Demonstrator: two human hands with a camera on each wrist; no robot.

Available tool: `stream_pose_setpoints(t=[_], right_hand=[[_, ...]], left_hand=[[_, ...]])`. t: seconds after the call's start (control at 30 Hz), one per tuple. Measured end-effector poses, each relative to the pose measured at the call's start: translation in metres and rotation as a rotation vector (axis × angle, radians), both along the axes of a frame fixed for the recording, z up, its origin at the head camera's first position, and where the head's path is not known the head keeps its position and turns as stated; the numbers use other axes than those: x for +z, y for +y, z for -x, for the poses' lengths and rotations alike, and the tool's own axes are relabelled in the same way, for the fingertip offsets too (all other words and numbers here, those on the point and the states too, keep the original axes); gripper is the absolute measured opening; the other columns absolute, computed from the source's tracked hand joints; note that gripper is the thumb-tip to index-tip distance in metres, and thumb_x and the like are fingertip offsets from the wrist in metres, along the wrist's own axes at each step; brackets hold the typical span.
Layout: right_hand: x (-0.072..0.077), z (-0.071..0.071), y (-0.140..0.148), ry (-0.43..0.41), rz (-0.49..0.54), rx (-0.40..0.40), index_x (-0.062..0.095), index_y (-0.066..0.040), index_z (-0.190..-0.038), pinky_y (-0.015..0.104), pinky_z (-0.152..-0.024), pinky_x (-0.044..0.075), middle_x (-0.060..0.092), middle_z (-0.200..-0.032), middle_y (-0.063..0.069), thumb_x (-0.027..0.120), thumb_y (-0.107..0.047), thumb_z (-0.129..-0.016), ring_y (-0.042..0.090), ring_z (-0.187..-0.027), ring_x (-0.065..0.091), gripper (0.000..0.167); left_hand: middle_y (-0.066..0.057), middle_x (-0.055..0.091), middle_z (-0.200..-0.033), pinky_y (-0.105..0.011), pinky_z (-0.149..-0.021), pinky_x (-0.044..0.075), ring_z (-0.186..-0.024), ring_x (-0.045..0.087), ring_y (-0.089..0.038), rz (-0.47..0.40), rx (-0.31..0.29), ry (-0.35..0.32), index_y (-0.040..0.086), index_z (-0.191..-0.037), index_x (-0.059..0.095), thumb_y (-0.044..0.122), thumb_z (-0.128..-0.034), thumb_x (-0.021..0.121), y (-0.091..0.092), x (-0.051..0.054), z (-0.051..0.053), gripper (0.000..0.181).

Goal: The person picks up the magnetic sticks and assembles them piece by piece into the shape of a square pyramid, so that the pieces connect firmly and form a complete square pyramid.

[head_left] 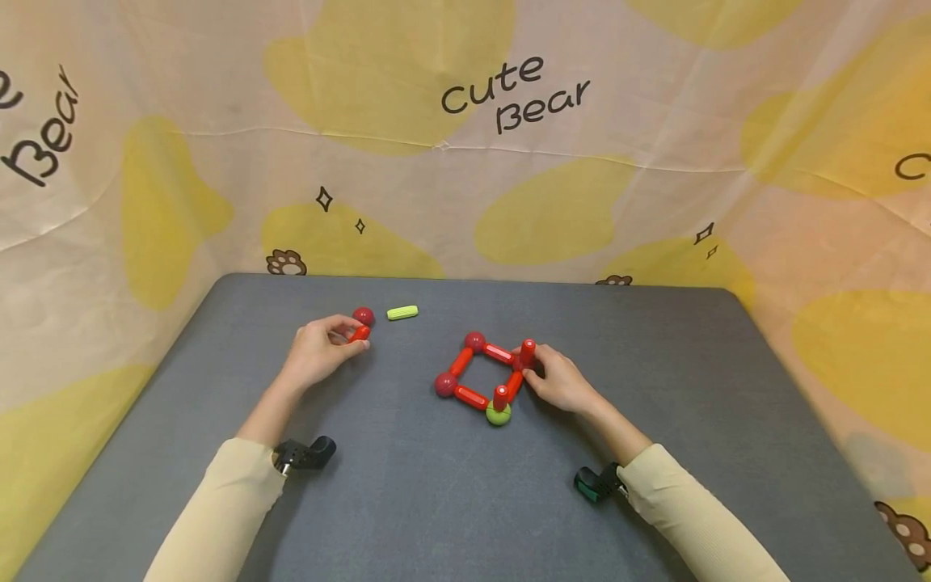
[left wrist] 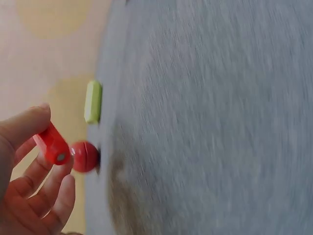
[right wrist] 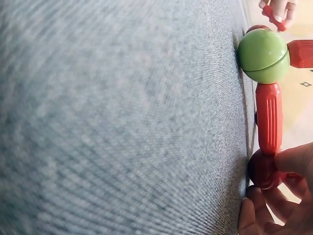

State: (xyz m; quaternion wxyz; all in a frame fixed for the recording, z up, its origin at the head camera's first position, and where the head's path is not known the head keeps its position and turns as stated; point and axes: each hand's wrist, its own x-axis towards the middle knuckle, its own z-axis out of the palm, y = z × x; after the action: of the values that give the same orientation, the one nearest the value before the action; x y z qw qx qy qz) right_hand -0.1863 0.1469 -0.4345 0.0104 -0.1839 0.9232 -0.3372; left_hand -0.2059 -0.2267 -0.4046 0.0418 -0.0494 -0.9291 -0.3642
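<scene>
My left hand [head_left: 320, 349] pinches a short red magnetic rod [left wrist: 52, 145] between thumb and fingers, a pale magnet dot showing on its end. Close by its fingertips sits a loose red ball [head_left: 363, 316]. On the table lies a square frame of red rods [head_left: 471, 397], with red balls [head_left: 445, 384] at three corners and a green ball [head_left: 498, 414] at the near one. Upright rods stand on the green ball and on the right corner. There, my right hand [head_left: 560, 381] holds the dark red ball [right wrist: 263, 170], thumb on one side and fingers on the other.
A yellow-green rod [head_left: 402, 313] lies by itself near the back of the grey table [head_left: 436, 501], right of the loose red ball. Behind and beside the table hangs a printed cloth [head_left: 407, 186]. Each wrist carries a black camera mount [head_left: 309, 454].
</scene>
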Motion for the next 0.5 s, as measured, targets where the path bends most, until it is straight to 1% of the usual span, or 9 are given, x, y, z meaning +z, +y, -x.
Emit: stream_pose_setpoints(t=[0.13,0.33,0.4,0.5], right_hand=[[-0.001,0.000,0.000,0.002,0.000,0.003,0.061,-0.007,-0.115,0.041,-0.083,0.045,0.061,-0.106,0.011,0.060,-0.005,-0.084,0.022,-0.093,0.056,0.031],[-0.002,0.000,0.000,0.014,-0.001,0.010,0.061,-0.006,-0.116,0.042,-0.082,0.045,0.061,-0.105,0.012,0.059,-0.004,-0.084,0.023,-0.092,0.057,0.031],[-0.001,0.000,0.000,0.009,-0.001,0.007,0.061,-0.006,-0.116,0.042,-0.083,0.045,0.061,-0.106,0.012,0.059,-0.005,-0.085,0.023,-0.093,0.057,0.031],[-0.001,0.000,0.000,0.006,0.000,0.008,0.060,-0.007,-0.116,0.042,-0.085,0.045,0.061,-0.109,0.012,0.059,-0.005,-0.085,0.023,-0.095,0.056,0.031]], left_hand=[[-0.009,0.066,-0.086,-0.029,-0.063,0.049,-0.077,0.065,-0.021,-0.055,-0.043,-0.015,0.008,-0.100,0.065,0.020,-0.0759,0.075,0.013,0.006,-0.004,0.029],[-0.008,0.069,-0.087,-0.031,-0.066,0.051,-0.077,0.068,-0.019,-0.133,-0.095,-0.006,0.010,-0.096,0.065,0.015,-0.0750,0.075,0.033,0.017,-0.010,0.024],[-0.008,0.069,-0.087,-0.032,-0.067,0.051,-0.077,0.068,-0.018,-0.148,-0.109,0.001,0.010,-0.096,0.065,0.014,-0.0747,0.075,0.039,0.020,-0.013,0.024],[-0.006,0.069,-0.084,-0.032,-0.069,0.052,-0.077,0.067,-0.017,-0.158,-0.122,0.028,0.010,-0.094,0.065,0.013,-0.0741,0.076,0.047,0.019,-0.015,0.023]])
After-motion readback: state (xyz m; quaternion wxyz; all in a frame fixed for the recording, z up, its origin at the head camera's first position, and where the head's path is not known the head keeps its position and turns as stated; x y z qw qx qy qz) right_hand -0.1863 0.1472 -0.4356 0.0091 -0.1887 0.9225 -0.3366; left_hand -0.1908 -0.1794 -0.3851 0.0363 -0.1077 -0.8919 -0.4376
